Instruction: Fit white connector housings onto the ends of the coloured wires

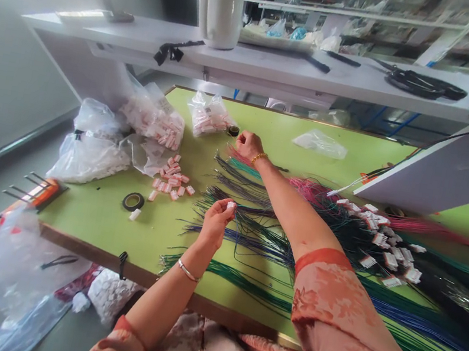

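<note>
A: Green worktable (110, 220) under a white shelf (280, 66). Hands?
B: Two: left hand (216, 223), fingertips clamped on one white connector (230, 205); right hand (249, 143), fingers curled together on the wire bundles (259, 191).
A: Tape?
B: Two: black roll (233, 131) just left of the right fingers, second roll (133, 201) well left of the left fingers.
</note>
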The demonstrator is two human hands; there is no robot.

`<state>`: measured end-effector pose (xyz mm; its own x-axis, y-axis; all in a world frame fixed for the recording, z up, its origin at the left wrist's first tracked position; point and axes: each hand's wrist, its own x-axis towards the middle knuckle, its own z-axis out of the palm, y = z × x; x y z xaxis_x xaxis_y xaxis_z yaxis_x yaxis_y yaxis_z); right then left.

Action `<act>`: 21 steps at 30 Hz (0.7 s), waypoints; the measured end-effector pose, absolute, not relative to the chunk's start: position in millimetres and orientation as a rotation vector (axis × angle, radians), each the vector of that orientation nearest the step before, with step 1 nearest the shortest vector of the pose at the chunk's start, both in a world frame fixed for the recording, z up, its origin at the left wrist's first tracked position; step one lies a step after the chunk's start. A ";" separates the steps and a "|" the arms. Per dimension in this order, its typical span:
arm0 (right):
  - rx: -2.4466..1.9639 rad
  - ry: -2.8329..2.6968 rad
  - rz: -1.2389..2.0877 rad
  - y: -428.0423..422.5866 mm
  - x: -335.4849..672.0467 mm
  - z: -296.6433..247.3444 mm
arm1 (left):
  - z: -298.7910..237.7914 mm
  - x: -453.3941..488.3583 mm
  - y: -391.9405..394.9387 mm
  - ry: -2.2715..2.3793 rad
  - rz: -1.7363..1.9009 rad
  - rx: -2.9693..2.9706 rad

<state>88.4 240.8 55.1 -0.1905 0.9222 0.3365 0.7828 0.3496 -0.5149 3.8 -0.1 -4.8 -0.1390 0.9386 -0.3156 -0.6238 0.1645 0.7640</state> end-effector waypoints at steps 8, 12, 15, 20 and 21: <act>-1.157 -2.000 0.598 184.4 85.9 72.5 | -2.8 5.3 -1.5 0.940 1.435 0.419; -1.041 -1.991 0.759 139.9 104.1 68.5 | -4.2 6.1 0.2 0.897 1.448 0.408; -0.983 -2.022 0.880 108.7 119.2 61.6 | -8.4 5.8 3.8 0.856 1.454 0.368; -0.989 -2.111 0.877 73.2 137.2 45.7 | -14.1 3.4 9.4 0.801 1.434 0.318; -1.004 -2.126 0.858 68.5 139.2 42.9 | -14.2 3.0 9.8 0.799 1.429 0.318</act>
